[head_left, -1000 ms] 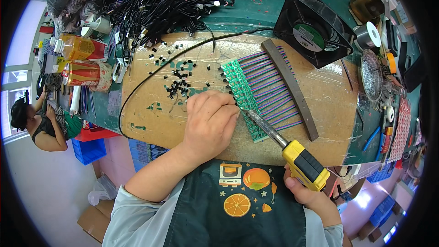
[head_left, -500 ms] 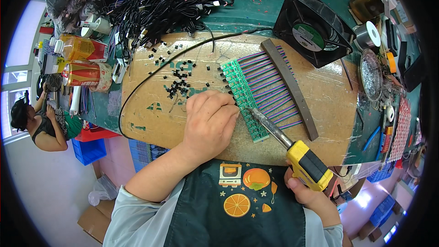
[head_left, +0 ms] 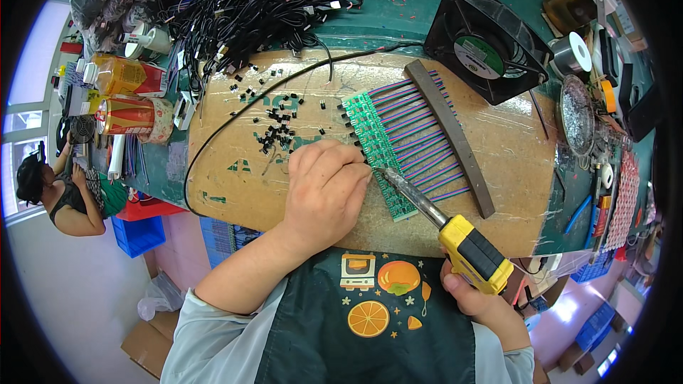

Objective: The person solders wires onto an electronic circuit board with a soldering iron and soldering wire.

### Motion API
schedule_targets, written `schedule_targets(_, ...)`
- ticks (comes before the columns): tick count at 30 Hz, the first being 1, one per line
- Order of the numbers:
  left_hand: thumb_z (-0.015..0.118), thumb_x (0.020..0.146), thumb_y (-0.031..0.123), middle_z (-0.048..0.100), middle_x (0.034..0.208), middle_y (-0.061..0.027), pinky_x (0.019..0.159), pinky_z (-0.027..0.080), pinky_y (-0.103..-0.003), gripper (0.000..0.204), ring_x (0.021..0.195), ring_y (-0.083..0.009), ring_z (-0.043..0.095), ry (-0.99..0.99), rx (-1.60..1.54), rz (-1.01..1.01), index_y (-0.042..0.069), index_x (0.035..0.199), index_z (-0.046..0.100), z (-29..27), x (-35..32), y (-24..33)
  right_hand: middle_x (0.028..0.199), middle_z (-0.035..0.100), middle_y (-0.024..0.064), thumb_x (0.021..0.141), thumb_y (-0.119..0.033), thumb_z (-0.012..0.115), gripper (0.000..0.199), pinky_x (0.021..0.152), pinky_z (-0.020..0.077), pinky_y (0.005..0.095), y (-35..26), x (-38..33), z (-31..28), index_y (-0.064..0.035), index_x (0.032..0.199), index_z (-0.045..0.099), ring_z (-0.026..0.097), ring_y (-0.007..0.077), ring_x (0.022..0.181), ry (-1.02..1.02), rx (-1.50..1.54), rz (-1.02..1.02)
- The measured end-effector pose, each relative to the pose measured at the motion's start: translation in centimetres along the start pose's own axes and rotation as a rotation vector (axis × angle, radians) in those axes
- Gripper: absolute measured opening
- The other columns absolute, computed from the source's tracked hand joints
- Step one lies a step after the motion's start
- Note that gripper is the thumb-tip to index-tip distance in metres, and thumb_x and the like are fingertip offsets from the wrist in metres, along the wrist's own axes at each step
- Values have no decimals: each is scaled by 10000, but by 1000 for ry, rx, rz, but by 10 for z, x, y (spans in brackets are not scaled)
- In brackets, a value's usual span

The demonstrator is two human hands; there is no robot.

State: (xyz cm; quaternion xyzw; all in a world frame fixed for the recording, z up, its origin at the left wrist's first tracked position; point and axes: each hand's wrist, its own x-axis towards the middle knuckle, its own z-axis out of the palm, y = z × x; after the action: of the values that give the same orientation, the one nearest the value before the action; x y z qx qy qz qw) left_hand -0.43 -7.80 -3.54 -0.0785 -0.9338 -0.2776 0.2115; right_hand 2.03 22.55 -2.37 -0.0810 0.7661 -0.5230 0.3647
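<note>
My right hand [head_left: 468,297] is wrapped round the yellow and black handle of a soldering iron [head_left: 478,254]. Its metal tip meets the strip of green circuit boards [head_left: 371,128] at the left edge, close to my left fingertips. My left hand [head_left: 321,192] is closed in a pinch at that same edge; whatever sits between the fingertips is hidden. Striped ribbon wires [head_left: 420,144] run from the boards to the right, under a long dark bar [head_left: 455,139]. Small black components [head_left: 279,131] lie loose left of the boards, and some line their left edge.
A brown work board [head_left: 228,149] lies on the green table. Behind it is a heap of black cables [head_left: 263,11]; a black fan [head_left: 484,46] stands at the far right. A solder spool [head_left: 571,55] and metal dish [head_left: 576,117] sit right. Another person [head_left: 71,192] is at far left.
The soldering iron and my right hand have shifted slightly left and up, bringing the tip nearer the boards' left edge. My left hand has barely moved.
</note>
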Motion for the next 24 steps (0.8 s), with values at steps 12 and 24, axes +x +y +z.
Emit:
schedule_targets(12, 793, 690, 22, 647, 956, -59, 857, 451, -409, 218, 954, -289, 613, 0, 23, 18, 68, 883, 703, -2, -1, 1, 665, 463, 3, 812, -390, 813, 635, 567, 391, 296, -6, -13, -7, -79, 1272, 504, 472, 135, 615, 256, 606, -101)
schedule_targets(24, 784, 697, 7, 626, 906, -77, 815, 459, -412, 183, 887, -295, 604, 4, 65, -42, 56, 837, 677, -28, -2, -10, 684, 493, 34, 933, -91, 606, 439, 475, 386, 249, 3, 8, -94, 74, 1318, 476, 437, 115, 501, 1075, 360, -275)
